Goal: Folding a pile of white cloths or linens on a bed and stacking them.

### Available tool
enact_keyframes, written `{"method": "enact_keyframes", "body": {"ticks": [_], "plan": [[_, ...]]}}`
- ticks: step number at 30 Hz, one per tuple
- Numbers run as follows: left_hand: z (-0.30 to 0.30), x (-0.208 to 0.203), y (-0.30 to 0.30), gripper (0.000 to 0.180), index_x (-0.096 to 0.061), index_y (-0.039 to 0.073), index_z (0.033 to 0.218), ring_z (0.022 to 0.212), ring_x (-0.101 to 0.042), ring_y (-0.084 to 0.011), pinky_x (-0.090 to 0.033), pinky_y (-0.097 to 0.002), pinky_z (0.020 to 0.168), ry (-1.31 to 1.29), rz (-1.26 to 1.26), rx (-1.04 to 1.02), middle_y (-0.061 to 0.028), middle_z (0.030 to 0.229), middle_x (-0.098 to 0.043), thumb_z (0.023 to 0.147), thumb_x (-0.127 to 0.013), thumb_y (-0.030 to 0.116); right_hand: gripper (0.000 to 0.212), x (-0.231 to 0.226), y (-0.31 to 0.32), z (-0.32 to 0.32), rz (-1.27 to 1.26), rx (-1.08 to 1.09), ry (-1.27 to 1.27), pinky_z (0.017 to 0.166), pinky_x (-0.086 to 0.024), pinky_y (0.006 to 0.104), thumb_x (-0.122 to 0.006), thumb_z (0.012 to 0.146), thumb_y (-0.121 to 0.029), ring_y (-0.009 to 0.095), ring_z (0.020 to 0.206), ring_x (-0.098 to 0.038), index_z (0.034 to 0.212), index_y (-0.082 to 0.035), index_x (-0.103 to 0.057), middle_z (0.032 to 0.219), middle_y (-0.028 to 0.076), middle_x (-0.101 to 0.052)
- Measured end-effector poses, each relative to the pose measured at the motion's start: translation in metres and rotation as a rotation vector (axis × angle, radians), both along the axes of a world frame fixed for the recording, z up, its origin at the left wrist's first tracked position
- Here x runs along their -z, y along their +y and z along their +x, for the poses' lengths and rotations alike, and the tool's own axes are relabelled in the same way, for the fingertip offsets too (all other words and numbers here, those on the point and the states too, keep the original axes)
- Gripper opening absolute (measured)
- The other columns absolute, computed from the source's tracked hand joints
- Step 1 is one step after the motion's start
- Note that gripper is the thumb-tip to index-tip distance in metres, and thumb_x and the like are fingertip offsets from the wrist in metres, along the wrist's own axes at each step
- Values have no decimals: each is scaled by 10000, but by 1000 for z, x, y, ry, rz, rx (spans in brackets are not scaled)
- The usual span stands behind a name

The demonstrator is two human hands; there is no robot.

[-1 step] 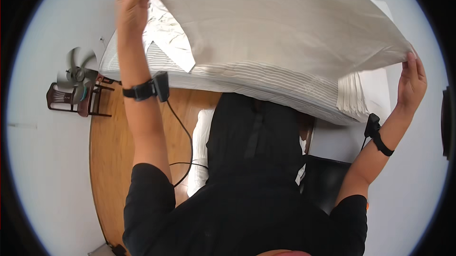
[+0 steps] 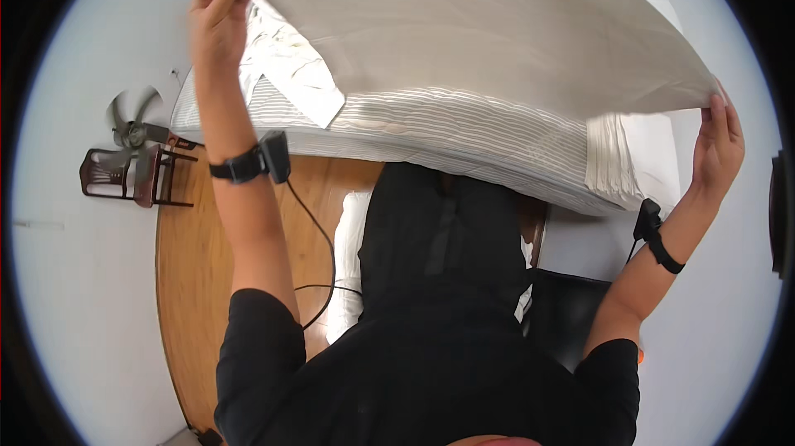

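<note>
Evidently, the step in hand is holding a grey-beige cloth stretched out in the air between two raised hands. The left hand pinches one end of its edge between thumb and fingers, close to the top of the view, where the tips are partly lost in blur. The right hand has its fingertips pressed together on a corner at the other end, with the palm below the pinch. The cloth spans the whole gap between the two sets of fingers, its near edge bowing down between them and its far side running out of view.

Under that span lies a striped mattress; whether the cloth touches it anywhere cannot be told. Just below and inward from the left fingers is a creased white cloth, partly covered from view. Below and inward from the right fingers sits a stack of folded white fabric on the mattress end.

As a judgement, the next move calls for an even outward pull from both pinches, with the two hands at matching heights, so that the sagging middle tightens and the fabric beneath is not snagged when the cloth is lowered.
</note>
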State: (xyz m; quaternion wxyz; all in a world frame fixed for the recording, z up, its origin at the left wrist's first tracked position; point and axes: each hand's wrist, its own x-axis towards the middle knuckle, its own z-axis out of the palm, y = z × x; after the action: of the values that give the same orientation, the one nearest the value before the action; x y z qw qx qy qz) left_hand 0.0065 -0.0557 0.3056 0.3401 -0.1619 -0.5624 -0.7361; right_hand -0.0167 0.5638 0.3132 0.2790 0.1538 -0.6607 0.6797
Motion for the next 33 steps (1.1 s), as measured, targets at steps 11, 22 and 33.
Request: {"method": "enact_keyframes", "body": {"ticks": [11, 22, 33], "plan": [[134, 181, 48, 173, -675, 18, 1000, 753, -535, -42, -406, -189, 744, -888, -229, -8, 12, 816, -683, 839, -668, -48, 154, 174, 11, 96, 428, -75, -687, 804, -475, 238, -653, 845, 27, 99, 889, -608, 973, 10, -737, 980, 69, -721], [144, 190, 38, 130, -643, 33, 1023, 875, -625, -114, -390, -328, 1068, -827, -326, 56, -49, 926, -693, 895, -640, 16, 149, 193, 25, 86, 241, -254, -672, 813, -464, 241, -640, 865, 29, 110, 913, -597, 1004, 13, -689, 1006, 70, -680], [-58, 295, 89, 189, -621, 85, 1051, 853, -653, -376, -504, -472, 724, -703, -1062, -812, -151, 970, -679, 925, -553, 208, 272, 327, -61, -116, 662, 406, -495, 773, -501, 324, -602, 906, -83, 227, 851, -662, 1176, -105, -629, 920, 83, -688]]}}
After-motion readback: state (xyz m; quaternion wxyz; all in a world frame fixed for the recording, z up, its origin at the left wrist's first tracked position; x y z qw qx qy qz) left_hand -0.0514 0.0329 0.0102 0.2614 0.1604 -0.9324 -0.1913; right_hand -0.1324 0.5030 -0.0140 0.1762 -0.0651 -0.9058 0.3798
